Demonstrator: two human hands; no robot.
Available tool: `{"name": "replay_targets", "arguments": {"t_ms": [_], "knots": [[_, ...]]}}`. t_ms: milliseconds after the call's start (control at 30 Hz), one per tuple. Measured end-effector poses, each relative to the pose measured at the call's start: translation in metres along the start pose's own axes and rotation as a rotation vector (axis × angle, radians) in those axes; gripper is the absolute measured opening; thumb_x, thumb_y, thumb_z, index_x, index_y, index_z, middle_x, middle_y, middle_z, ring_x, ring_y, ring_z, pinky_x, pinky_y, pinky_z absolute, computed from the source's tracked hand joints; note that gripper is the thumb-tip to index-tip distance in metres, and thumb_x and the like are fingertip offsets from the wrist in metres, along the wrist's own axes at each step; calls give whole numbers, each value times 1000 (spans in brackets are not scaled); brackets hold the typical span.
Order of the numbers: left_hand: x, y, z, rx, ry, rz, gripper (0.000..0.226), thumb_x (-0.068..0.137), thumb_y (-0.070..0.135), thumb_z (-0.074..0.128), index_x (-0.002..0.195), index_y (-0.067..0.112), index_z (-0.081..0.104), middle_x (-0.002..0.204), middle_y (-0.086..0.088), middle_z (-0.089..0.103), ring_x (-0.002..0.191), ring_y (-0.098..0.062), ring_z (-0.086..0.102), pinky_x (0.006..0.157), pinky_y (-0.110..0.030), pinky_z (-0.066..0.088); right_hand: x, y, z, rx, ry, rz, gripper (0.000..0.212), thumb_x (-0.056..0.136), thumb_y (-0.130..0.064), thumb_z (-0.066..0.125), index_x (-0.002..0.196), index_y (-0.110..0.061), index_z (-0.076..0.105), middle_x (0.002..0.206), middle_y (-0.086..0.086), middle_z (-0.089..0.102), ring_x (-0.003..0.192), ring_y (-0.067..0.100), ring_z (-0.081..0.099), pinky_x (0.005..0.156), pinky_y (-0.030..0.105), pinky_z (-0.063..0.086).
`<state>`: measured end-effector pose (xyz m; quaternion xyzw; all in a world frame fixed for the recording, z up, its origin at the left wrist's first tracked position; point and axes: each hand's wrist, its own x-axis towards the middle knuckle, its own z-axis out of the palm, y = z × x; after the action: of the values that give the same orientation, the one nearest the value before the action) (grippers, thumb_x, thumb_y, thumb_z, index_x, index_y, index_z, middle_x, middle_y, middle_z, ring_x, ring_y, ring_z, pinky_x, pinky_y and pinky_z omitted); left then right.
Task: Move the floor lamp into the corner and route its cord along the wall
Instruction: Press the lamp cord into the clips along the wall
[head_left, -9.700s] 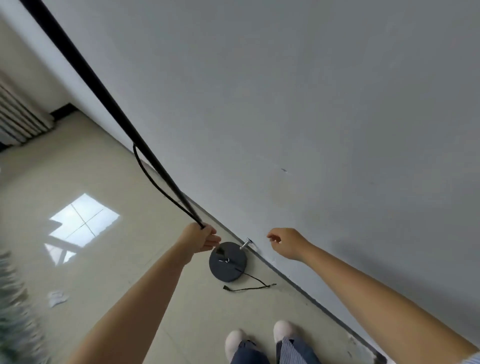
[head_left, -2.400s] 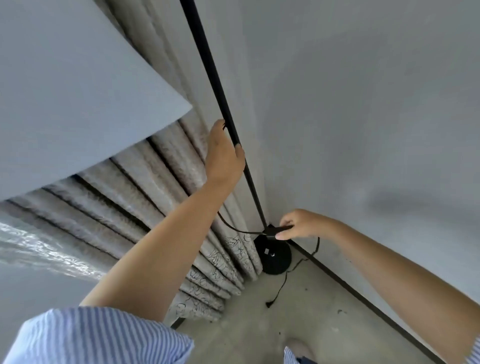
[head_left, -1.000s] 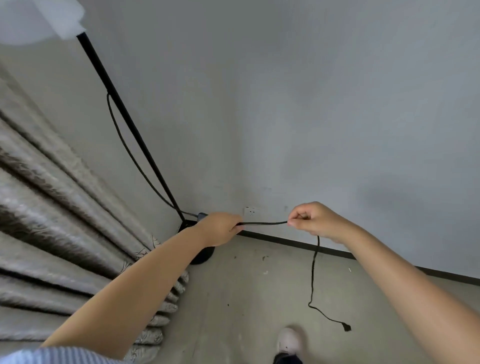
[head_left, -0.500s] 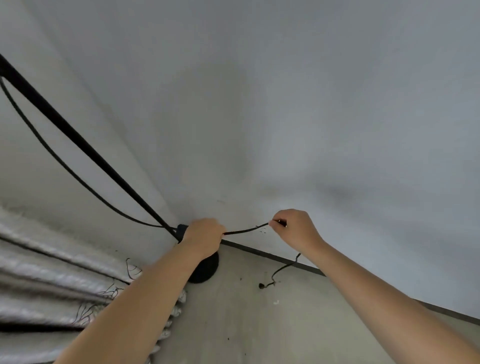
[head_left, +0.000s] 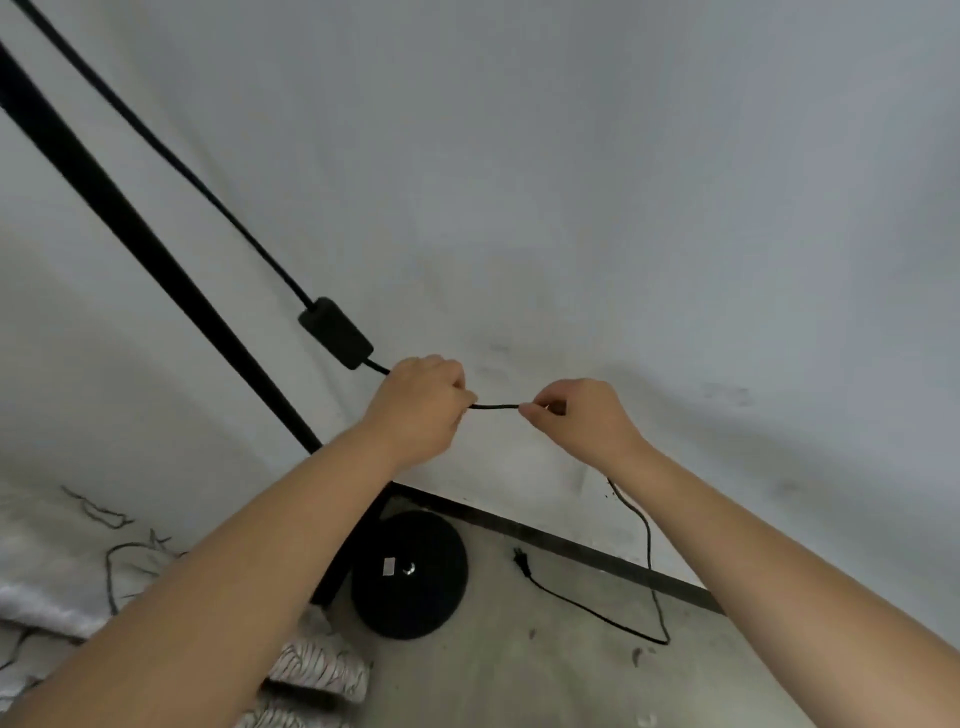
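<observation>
The black floor lamp stands in the corner: its round base (head_left: 410, 574) rests on the floor by the baseboard, and its pole (head_left: 156, 254) slants up to the top left. The black cord (head_left: 493, 407) runs down beside the pole through an inline switch box (head_left: 336, 332). My left hand (head_left: 418, 408) grips the cord just below the switch. My right hand (head_left: 584, 418) pinches it a short way to the right, with a taut piece stretched between them. Below my right hand the cord hangs down the wall, loops on the floor and ends in the plug (head_left: 522, 562).
A grey wall (head_left: 623, 208) fills most of the view, with a dark baseboard (head_left: 597, 553) along the concrete floor (head_left: 545, 675). A patterned light curtain (head_left: 78, 545) hangs at the lower left, its hem bunched on the floor next to the lamp base.
My hands have come closer together on the cord, so the stretched piece is shorter. The view has dropped, and the switch box, the base and the plug on the floor now show.
</observation>
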<state>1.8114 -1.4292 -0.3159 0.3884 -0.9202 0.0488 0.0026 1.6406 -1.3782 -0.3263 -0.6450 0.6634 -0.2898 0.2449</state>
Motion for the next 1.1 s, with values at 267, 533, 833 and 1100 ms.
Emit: {"name": "replay_targets", "arguments": {"t_ms": [267,533,833,1100], "knots": [[-3,-47,53,95,208,83,29,94,18,48,122,16,55,119,-9,56,111,-28,44,100,-36,24,17,54,52,64,-35,-109,23,89,-17,51,87,0,67,55,-5,52,41,1,44,43,3,36],[18,-42,73,-255,353,88,24,86,-4,54,105,4,67,98,-22,65,87,-34,59,73,-23,34,19,35,47,-164,282,-305,14,82,-9,59,88,-5,71,78,6,61,58,7,47,63,5,38],[38,-46,75,-226,356,-15,22,90,5,50,106,5,65,103,-19,60,100,-30,54,80,-30,42,40,14,49,-573,274,-272,23,88,-10,47,96,-3,67,103,16,60,91,34,57,74,36,46],[53,-37,79,-256,451,-104,16,89,4,50,98,2,63,101,-18,65,98,-30,56,77,-32,45,52,19,47,-788,329,-252,16,87,-2,45,92,0,61,102,14,56,77,30,52,58,31,35]]}}
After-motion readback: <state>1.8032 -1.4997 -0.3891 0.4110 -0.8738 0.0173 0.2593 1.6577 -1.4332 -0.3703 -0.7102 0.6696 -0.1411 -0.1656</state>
